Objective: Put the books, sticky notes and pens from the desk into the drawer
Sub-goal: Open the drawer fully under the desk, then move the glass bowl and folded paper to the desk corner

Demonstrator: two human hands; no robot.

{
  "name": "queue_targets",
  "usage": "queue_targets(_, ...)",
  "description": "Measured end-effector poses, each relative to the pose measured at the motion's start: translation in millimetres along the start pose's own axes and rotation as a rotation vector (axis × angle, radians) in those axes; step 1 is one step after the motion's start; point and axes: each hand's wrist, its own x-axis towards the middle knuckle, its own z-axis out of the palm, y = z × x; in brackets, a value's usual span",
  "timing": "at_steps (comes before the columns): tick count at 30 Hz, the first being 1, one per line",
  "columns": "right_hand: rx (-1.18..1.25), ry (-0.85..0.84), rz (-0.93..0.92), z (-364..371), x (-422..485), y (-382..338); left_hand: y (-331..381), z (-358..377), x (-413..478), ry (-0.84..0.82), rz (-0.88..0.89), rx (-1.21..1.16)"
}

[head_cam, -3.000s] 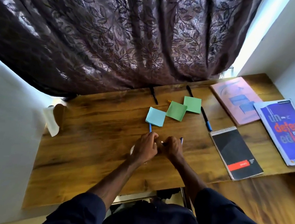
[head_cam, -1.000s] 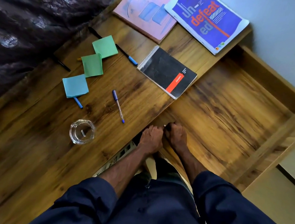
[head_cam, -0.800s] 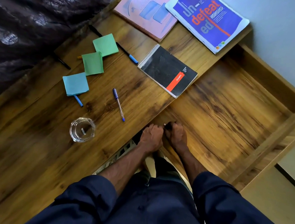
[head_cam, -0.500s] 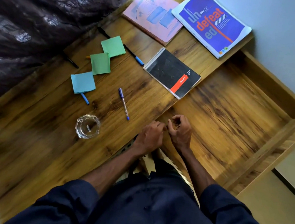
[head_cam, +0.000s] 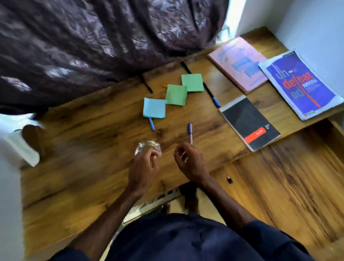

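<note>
My right hand (head_cam: pixel 190 162) is at the near end of a purple-capped pen (head_cam: pixel 189 132) lying on the wooden desk (head_cam: pixel 92 142), with thumb and curled fingers pinching its tip. My left hand (head_cam: pixel 144 166) hovers loosely curled and holds nothing. Beyond lie a blue sticky pad (head_cam: pixel 154 108), two green pads (head_cam: pixel 176 94) (head_cam: pixel 192 82), a blue pen (head_cam: pixel 151 124), a blue-tipped black pen (head_cam: pixel 210 93) and another black pen (head_cam: pixel 147 84). A black spiral notebook (head_cam: pixel 249 122), a pink book (head_cam: pixel 238 63) and a blue book (head_cam: pixel 300 85) lie at the right. The open drawer (head_cam: pixel 293 187) holds a small dark piece (head_cam: pixel 229 180).
A glass ashtray (head_cam: pixel 149 146) sits just beyond my left fingers. A dark patterned curtain (head_cam: pixel 81 34) hangs over the desk's far edge. White walls bound the desk at left and right. A white paper object (head_cam: pixel 25 152) sits at the desk's left end.
Both hands left the drawer's near corner and moved up over the desk. A small dark piece now lies in the drawer. My right hand reached the purple pen.
</note>
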Motion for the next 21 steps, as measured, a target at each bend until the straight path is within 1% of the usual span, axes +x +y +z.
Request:
queue_targets(2,-0.066,-0.042,0.003,22.6,6.7,-10.1,-22.9,-12.7,2.9,0.029,-0.142,0.019)
queue_targets(4,-0.143,-0.048,0.075,43.9,12.8,-10.9,-43.0,-18.3,8.8,0.004,-0.265,0.058)
queue_targets(7,-0.181,-0.058,0.264,72.6,22.4,-9.2,-70.0,-15.6,23.8,-0.126,-0.429,0.069)
queue_targets(9,-0.185,-0.095,0.374,84.0,28.1,-3.2,-80.4,-9.1,34.1,-0.195,-0.473,0.04)
queue_targets(11,-0.212,-0.129,0.445,90.1,30.9,2.2,-79.5,-8.6,41.3,-0.24,-0.492,-0.019)
queue_targets(15,-0.179,-0.145,0.436,82.3,36.5,-20.2,-72.0,-17.5,52.8,-0.293,-0.502,-0.138)
queue_targets(18,-0.09,-0.085,0.467,81.5,33.9,-38.4,-85.3,-18.3,58.9,-0.29,-0.565,-0.258)
queue_targets(21,0.022,-0.02,0.531,89.3,28.6,-41.1,-102.0,-29.9,60.0,-0.264,-0.615,-0.298)
